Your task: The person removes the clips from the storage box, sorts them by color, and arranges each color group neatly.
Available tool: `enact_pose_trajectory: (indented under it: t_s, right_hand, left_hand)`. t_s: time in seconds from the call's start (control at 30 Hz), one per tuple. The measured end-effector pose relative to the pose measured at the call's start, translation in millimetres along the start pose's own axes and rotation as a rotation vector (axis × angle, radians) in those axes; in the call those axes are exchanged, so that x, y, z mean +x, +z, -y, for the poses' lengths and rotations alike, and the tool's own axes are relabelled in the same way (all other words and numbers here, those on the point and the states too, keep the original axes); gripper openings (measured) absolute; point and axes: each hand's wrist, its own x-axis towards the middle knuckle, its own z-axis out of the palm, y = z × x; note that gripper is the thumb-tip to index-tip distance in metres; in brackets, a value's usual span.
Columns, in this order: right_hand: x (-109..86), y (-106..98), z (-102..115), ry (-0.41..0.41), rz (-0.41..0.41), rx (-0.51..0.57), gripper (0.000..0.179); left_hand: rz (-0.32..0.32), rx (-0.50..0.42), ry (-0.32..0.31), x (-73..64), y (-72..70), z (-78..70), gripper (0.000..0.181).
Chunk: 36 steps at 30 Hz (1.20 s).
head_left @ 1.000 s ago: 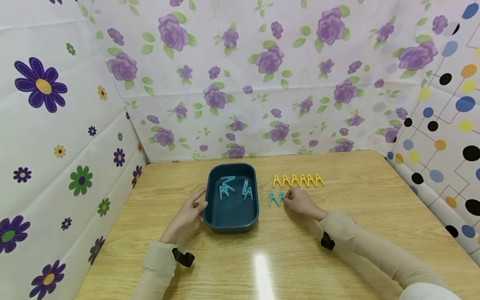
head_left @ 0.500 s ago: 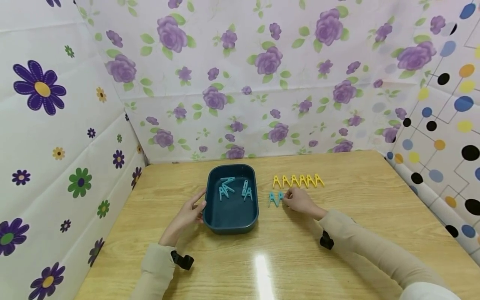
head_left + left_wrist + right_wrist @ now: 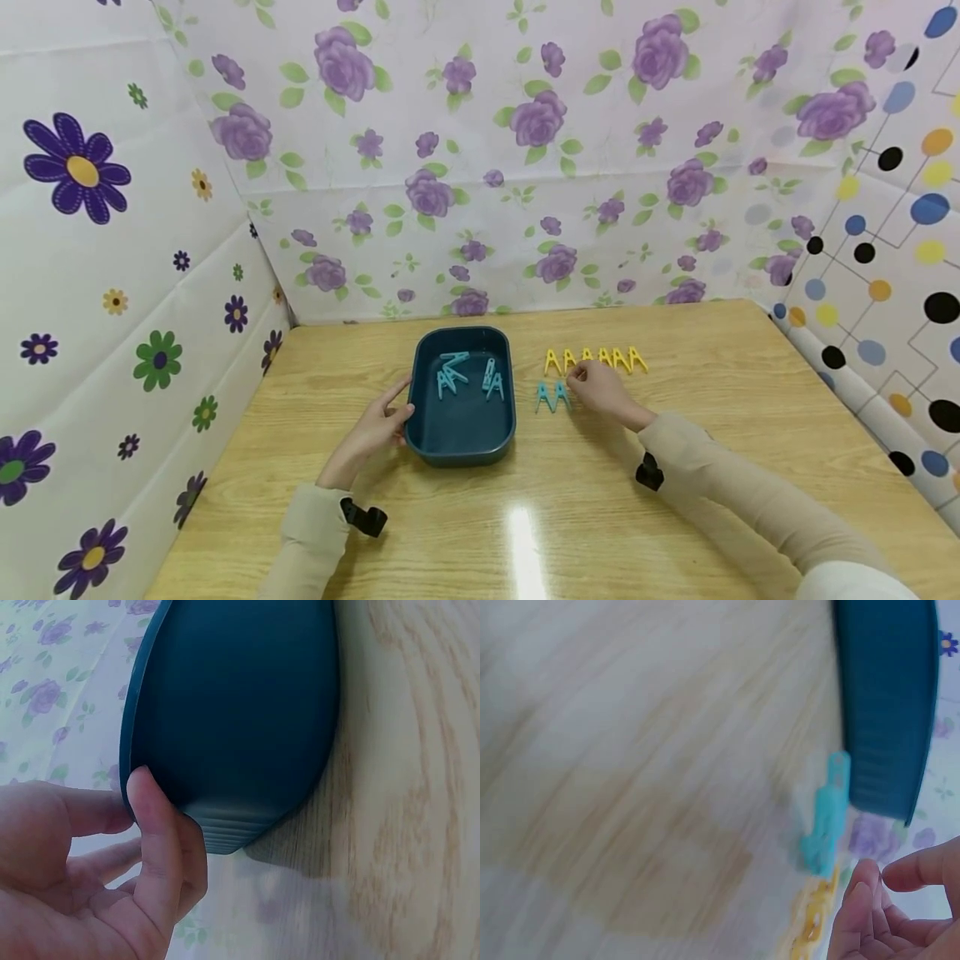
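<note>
My left hand (image 3: 375,429) grips the left wall of a dark teal plastic bin (image 3: 461,437); thumb and fingers pinch its rim in the left wrist view. Inside the bin lie several light-blue clothespins (image 3: 447,383). To the right of the bin, two light-blue clothespins (image 3: 543,397) stand side by side on the table, legs toward me. My right hand (image 3: 606,393) hovers just right of the second blue clothespin (image 3: 562,395). In the right wrist view, its fingertips (image 3: 866,874) are apart from the pins and nothing is between them.
A row of several yellow clothespins (image 3: 552,361) lies behind the blue pair, partly covered by my right hand. The wooden table (image 3: 450,533) ends at a floral cloth backdrop (image 3: 480,208), with patterned cloth on both sides.
My right hand has let go of the second blue clothespin and risen slightly away toward the yellow row. The left hand and the bin stay in place.
</note>
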Motion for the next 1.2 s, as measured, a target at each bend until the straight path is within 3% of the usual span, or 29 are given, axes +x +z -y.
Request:
enact_pose_trajectory:
  t_s: [0.33, 0.63, 1.03, 1.2]
  right_hand:
    - [3.4, 2.3, 27.7, -0.054, -0.033, 0.006, 0.023]
    - [10.5, 8.7, 34.4, -0.08, 0.019, 0.084, 0.021]
    - [20.1, 20.7, 54.3, -0.187, -0.028, 0.085, 0.015]
    - [24.9, 22.6, 61.7, -0.235, -0.009, 0.096, 0.017]
  left_hand:
    - [-0.006, -0.004, 0.0, -1.4, -0.2, -1.6, 0.058]
    - [-0.006, -0.016, -0.007, 0.5, -1.0, 0.8, 0.058]
    - [-0.014, -0.045, -0.019, -2.0, -0.4, -1.8, 0.058]
    - [-0.023, -0.042, -0.026, -3.2, 1.0, -3.6, 0.058]
